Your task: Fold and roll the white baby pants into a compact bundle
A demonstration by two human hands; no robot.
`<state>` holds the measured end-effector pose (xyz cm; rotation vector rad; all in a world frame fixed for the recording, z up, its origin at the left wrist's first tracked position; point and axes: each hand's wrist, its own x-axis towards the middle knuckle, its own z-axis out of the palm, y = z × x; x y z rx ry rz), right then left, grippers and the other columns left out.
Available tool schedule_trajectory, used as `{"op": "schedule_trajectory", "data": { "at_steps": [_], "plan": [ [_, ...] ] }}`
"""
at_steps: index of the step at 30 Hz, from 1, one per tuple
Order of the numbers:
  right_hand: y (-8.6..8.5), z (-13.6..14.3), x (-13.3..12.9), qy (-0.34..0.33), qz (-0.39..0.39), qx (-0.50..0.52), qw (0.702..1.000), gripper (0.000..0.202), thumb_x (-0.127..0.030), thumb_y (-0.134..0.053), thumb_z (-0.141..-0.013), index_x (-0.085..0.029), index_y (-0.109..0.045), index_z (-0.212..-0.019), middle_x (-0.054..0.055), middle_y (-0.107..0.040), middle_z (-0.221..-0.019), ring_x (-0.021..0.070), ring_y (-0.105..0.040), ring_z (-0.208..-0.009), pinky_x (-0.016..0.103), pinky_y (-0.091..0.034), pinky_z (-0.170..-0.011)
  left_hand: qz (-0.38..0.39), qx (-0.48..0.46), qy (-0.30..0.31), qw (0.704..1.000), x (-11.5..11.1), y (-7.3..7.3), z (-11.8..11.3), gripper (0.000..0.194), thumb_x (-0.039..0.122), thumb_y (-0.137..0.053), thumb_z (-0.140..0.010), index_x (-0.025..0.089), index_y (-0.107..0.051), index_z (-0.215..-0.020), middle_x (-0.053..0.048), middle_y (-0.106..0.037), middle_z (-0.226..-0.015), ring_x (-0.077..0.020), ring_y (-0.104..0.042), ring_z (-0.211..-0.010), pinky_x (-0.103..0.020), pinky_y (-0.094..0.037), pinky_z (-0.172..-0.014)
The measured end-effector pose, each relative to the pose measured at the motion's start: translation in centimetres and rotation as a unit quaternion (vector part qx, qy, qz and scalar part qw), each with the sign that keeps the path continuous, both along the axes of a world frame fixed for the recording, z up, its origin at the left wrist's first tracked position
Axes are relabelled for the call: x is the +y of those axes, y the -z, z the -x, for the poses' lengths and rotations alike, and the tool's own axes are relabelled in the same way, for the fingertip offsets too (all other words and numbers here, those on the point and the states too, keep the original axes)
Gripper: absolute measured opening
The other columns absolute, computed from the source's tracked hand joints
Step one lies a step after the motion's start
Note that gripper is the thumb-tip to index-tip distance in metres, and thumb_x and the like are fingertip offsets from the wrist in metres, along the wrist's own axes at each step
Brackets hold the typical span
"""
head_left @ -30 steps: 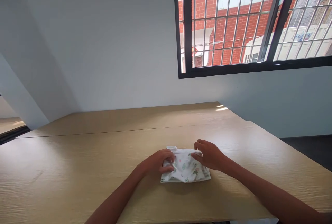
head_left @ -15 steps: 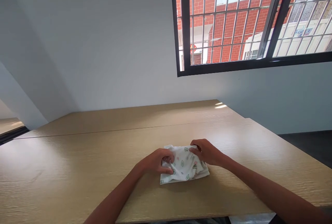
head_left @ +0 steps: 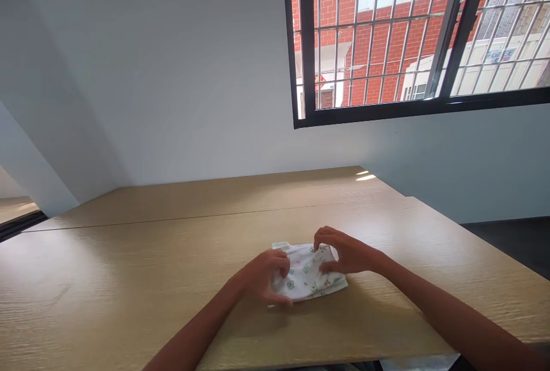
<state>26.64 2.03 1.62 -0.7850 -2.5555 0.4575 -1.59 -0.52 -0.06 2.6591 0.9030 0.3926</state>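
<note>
A folded white cloth [head_left: 306,272] printed with small green and pink figures lies flat near the front of the table. My left hand [head_left: 268,276] rests over its left end, with the thumb stretched along the near edge and the curled fingers well apart from it. On the right end, my right hand [head_left: 339,250] touches the fabric with bent fingertips near the far edge and the thumb lower down, a gap between them. Both palms hide parts of the cloth's ends.
The light wood table [head_left: 141,279] has a seam running across its far part. Behind it stands a pale wall [head_left: 193,73] with a barred, black-framed window [head_left: 378,110] at upper right. The table's front edge runs below my hands.
The cloth now lies flatter and smoother. My left thumb has slid down to its near edge, and my right thumb has moved lower, opening away from the fingers.
</note>
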Motion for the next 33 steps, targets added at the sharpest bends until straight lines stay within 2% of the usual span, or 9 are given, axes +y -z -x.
{"op": "schedule_trajectory", "data": {
  "at_steps": [3,7,10,13,17,21,24,30,33],
  "plan": [
    [-0.5,-0.4,-0.1,-0.086,0.026,-0.046,0.995,0.054,-0.028,-0.083,-0.056,-0.022,-0.06,-0.104,0.007,-0.053,-0.115,0.0228,-0.052,-0.101,0.029,-0.046,-0.078,0.007,0.008,0.019,1.0,-0.4,0.4,-0.6,0.049,0.053,-0.078,-0.059,0.017,-0.049,-0.072,-0.001,-0.052,-0.082,-0.0148,-0.046,-0.073,-0.024,-0.034,-0.062],
    [-0.6,-0.6,0.1,-0.081,0.034,-0.053,0.995,0.035,-0.01,-0.069,-0.065,-0.02,-0.063,-0.097,0.006,-0.057,-0.108,0.0192,-0.055,-0.094,0.029,-0.046,-0.08,0.029,0.017,0.027,0.999,-0.7,0.4,-0.9,0.023,0.024,-0.071,-0.067,0.017,-0.049,-0.072,-0.001,-0.052,-0.084,-0.0124,-0.047,-0.072,-0.022,-0.034,-0.06],
    [-0.8,-0.7,0.1,-0.093,0.046,-0.032,0.994,0.028,-0.012,-0.064,-0.074,-0.02,-0.064,-0.1,0.006,-0.06,-0.105,0.019,-0.057,-0.096,0.031,-0.045,-0.086,0.044,0.014,0.027,0.999,-0.8,0.1,-0.9,0.017,0.015,-0.064,-0.066,0.016,-0.048,-0.071,0.0,-0.051,-0.082,-0.0105,-0.045,-0.068,-0.021,-0.033,-0.057],
    [-1.0,-0.8,0.2,-0.097,0.051,-0.01,0.994,0.025,-0.019,-0.061,-0.083,-0.019,-0.065,-0.107,0.008,-0.062,-0.107,0.0198,-0.058,-0.099,0.033,-0.045,-0.09,0.044,0.009,0.026,0.999,-0.9,-0.1,-0.8,0.015,0.013,-0.058,-0.066,0.016,-0.043,-0.067,0.0,-0.05,-0.079,-0.0107,-0.044,-0.068,-0.021,-0.033,-0.056],
    [-0.7,-1.0,0.6,-0.074,0.033,-0.008,0.997,0.031,-0.01,-0.053,-0.085,-0.023,-0.066,-0.111,0.007,-0.061,-0.112,0.0188,-0.059,-0.098,0.032,-0.048,-0.083,0.036,-0.004,0.025,0.999,-0.7,0.0,-0.7,0.019,0.013,-0.054,-0.064,0.017,-0.035,-0.063,0.001,-0.044,-0.073,-0.0105,-0.041,-0.063,-0.022,-0.03,-0.052],
    [-0.2,-1.1,1.1,-0.05,-0.01,0.028,0.998,0.04,-0.004,-0.045,-0.086,-0.026,-0.065,-0.114,0.006,-0.058,-0.116,0.0181,-0.057,-0.103,0.03,-0.048,-0.082,-0.006,-0.067,0.009,0.998,-0.6,0.3,-0.6,0.019,0.01,-0.053,-0.063,0.017,-0.035,-0.064,0.001,-0.044,-0.071,-0.0109,-0.038,-0.063,-0.023,-0.03,-0.056],
    [-0.1,-1.2,1.2,-0.044,-0.024,0.006,0.999,0.045,0.002,-0.045,-0.081,-0.027,-0.066,-0.109,0.005,-0.054,-0.122,0.0182,-0.054,-0.109,0.029,-0.047,-0.082,-0.005,-0.057,0.009,0.998,-0.6,0.6,-0.6,0.019,0.01,-0.054,-0.061,0.017,-0.036,-0.063,0.001,-0.046,-0.071,-0.0107,-0.038,-0.063,-0.023,-0.029,-0.056],
    [0.1,-1.1,1.1,-0.024,-0.008,-0.082,0.996,0.041,0.007,-0.051,-0.07,-0.022,-0.063,-0.098,0.005,-0.054,-0.115,0.0156,-0.058,-0.092,0.021,-0.043,-0.062,0.048,0.008,0.031,0.998,-0.7,0.7,-0.7,0.021,0.009,-0.054,-0.057,0.017,-0.034,-0.059,0.002,-0.043,-0.068,-0.0098,-0.036,-0.059,-0.023,-0.027,-0.052],
    [0.3,-0.7,1.2,-0.013,-0.041,-0.084,0.996,0.042,0.008,-0.045,-0.071,-0.02,-0.059,-0.099,0.005,-0.057,-0.108,0.0159,-0.057,-0.087,0.023,-0.041,-0.062,0.049,0.01,0.042,0.998,-0.7,0.4,-0.7,0.022,0.009,-0.055,-0.057,0.017,-0.034,-0.058,0.003,-0.043,-0.066,-0.0099,-0.036,-0.059,-0.024,-0.029,-0.054]
  ]
}}
